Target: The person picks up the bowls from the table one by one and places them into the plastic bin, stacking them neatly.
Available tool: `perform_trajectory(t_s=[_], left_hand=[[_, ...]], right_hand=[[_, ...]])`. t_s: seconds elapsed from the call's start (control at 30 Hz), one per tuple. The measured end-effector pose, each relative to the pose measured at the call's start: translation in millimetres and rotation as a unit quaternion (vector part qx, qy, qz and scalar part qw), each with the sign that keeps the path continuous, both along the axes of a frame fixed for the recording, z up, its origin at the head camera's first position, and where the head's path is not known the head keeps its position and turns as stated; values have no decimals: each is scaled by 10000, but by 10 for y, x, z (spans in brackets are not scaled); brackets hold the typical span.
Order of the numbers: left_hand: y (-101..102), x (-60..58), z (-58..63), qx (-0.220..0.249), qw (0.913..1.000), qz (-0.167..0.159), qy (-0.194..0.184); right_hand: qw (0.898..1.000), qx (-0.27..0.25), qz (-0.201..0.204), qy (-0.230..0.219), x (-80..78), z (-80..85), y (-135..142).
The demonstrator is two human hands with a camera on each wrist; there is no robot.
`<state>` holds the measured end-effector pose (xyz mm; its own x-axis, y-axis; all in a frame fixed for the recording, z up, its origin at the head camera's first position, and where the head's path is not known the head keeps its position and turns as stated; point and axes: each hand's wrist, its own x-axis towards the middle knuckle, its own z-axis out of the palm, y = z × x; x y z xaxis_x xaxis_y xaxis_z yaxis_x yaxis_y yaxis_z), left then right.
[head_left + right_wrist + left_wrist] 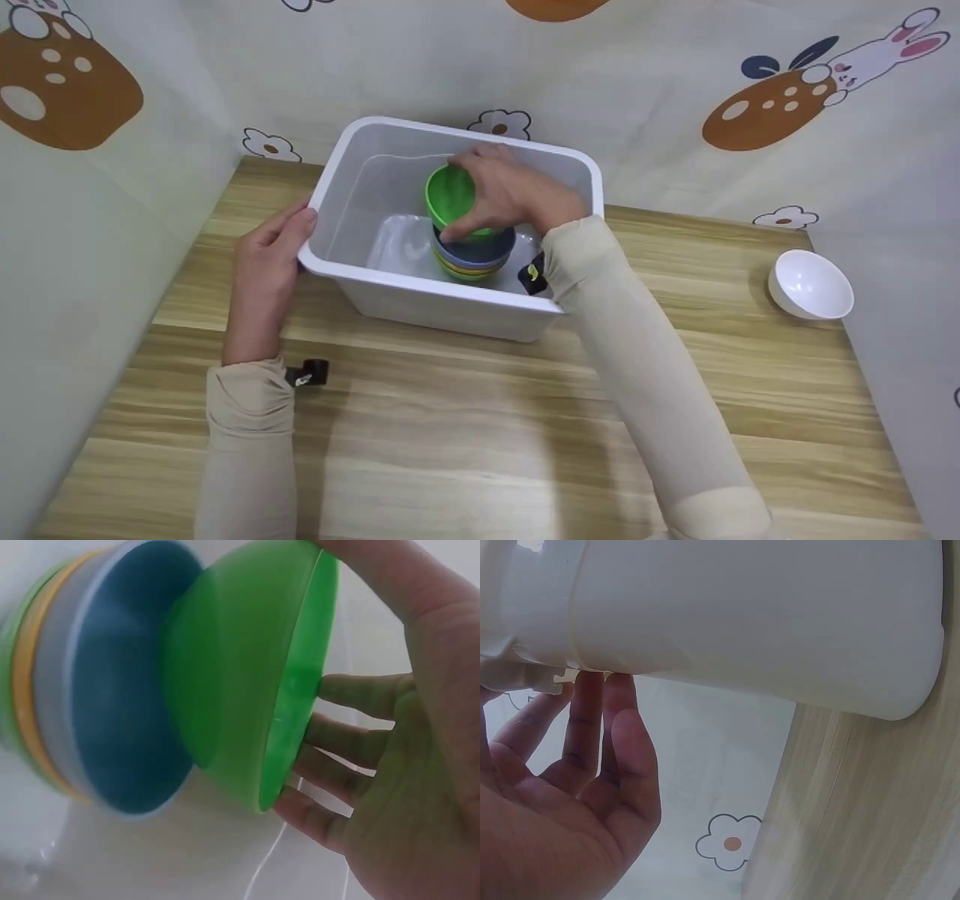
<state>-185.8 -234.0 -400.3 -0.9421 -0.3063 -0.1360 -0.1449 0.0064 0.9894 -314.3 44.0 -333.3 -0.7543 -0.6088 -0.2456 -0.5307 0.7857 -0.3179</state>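
Note:
A bright green bowl is held at its rim by my right hand, thumb on the near side and fingers along the opposite edge. Its base dips into a blue bowl, tilted against it in the right wrist view. That blue bowl tops a stack, with an orange bowl and a light green bowl under it. The stack stands inside a white plastic bin. At the bin's left end, my left hand grips the rim, its fingers tucked beneath the lip in the left wrist view.
A white bowl sits at the right side of the wood-grain table, near the side wall. Behind the bin rises a curtain-like backdrop printed with rabbits and flowers. Each wrist carries a small black camera.

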Motion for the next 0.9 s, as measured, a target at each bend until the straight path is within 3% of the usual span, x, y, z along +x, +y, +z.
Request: perform_trajectory(t_s=[0.63, 0.9], left_hand=[[-12, -18, 42, -43, 9999, 116, -98], [8, -18, 28, 162, 9998, 32, -96]], right_hand=[[9989, 385, -144, -242, 32, -53, 0], [9979, 429, -227, -426, 34, -110, 27]])
